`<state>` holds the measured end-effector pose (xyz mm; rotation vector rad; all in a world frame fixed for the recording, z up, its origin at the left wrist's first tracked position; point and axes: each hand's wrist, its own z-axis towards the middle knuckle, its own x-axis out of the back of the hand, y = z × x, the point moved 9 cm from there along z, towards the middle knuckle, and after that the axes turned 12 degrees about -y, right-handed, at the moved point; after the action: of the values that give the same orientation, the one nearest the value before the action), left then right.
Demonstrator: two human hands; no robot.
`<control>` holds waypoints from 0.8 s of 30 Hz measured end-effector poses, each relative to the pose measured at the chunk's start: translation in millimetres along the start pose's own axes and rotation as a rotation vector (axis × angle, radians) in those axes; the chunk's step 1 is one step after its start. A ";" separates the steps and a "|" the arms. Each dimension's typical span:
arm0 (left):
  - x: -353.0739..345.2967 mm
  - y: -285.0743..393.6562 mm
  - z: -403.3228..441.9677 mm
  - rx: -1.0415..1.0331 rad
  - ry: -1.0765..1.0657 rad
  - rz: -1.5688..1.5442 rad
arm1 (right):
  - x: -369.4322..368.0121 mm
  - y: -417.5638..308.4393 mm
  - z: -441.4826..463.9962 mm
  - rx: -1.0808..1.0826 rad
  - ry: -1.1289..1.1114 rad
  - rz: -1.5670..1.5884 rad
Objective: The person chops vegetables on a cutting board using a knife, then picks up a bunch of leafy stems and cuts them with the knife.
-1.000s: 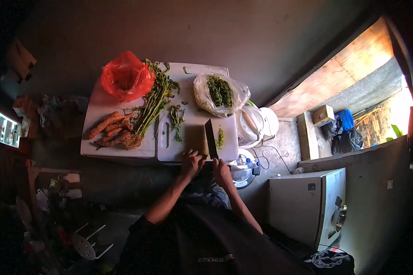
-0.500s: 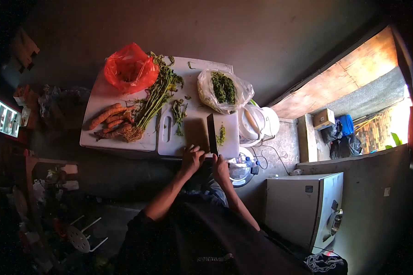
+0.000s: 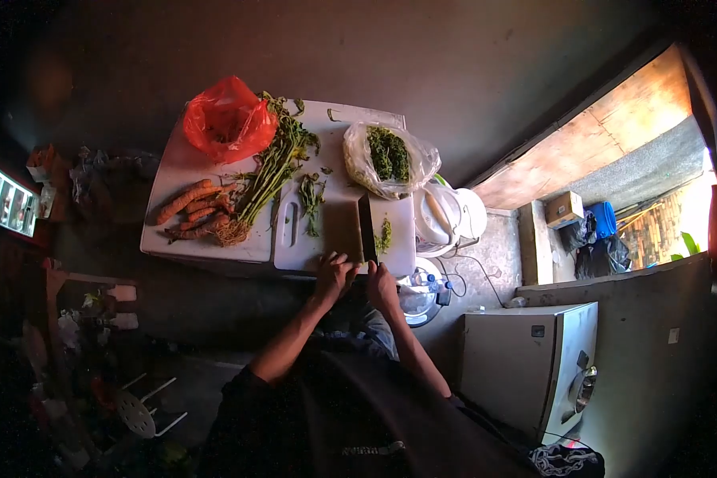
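Observation:
My right hand [image 3: 383,287] is closed on the handle of a dark, broad-bladed knife [image 3: 366,229], whose blade points away from me over the white cutting board [image 3: 287,256]. My left hand [image 3: 334,276] is at the board's near edge, fingers bent, left of the knife; whatever they may pinch is too small to make out. A brownish area, shadow or a flat thing, lies beside the blade. Chopped green bits [image 3: 384,236] are right of the knife. Leafy sprigs [image 3: 311,204] rest on the board's left part.
On the white table [image 3: 155,231] are a red plastic bag [image 3: 229,123], carrots [image 3: 191,209], long green stalks with roots [image 3: 255,195] and a clear bag of chopped greens [image 3: 388,155]. White containers [image 3: 446,219] stand right of the table. A white cabinet [image 3: 508,358] is at lower right.
The view has shifted slightly, so the table sits a little differently in the picture. The knife has moved only slightly against the board, and both hands remain near its front edge.

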<state>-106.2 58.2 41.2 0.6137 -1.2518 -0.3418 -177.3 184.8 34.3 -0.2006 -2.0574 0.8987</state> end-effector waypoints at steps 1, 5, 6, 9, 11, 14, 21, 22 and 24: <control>-2.3 -1.2 0.9 -0.004 0.001 0.002 | 3.7 -0.4 -1.0 0.002 0.004 0.002; -1.2 -2.2 -0.3 -0.003 0.021 0.005 | -6.0 13.1 -4.9 0.026 -0.062 -0.056; 0.2 -1.0 -2.0 -0.030 0.059 -0.002 | -10.1 15.5 -6.3 0.036 -0.079 -0.060; -1.4 -0.7 -4.4 -0.044 0.098 0.067 | -14.5 12.5 -3.2 0.055 -0.010 -0.077; -4.9 -1.9 -3.5 -0.006 0.057 0.057 | -10.1 10.8 4.8 -0.020 -0.020 -0.022; -8.8 -5.2 0.5 -0.005 0.040 0.044 | -4.3 2.4 10.0 0.076 -0.029 -0.081; 8.6 4.7 -4.6 -0.009 0.086 0.079 | -17.3 14.8 -4.8 -0.033 -0.063 -0.054; 9.5 4.8 -4.7 -0.008 0.083 0.078 | -18.6 15.6 -1.1 -0.036 -0.064 -0.053; 2.1 1.1 -2.9 0.013 -0.013 0.022 | -17.7 5.5 2.7 0.085 -0.032 -0.105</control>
<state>-103.0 58.5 43.0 0.6095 -1.2735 -0.3206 -169.4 179.6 18.2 -0.0326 -2.0341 0.9276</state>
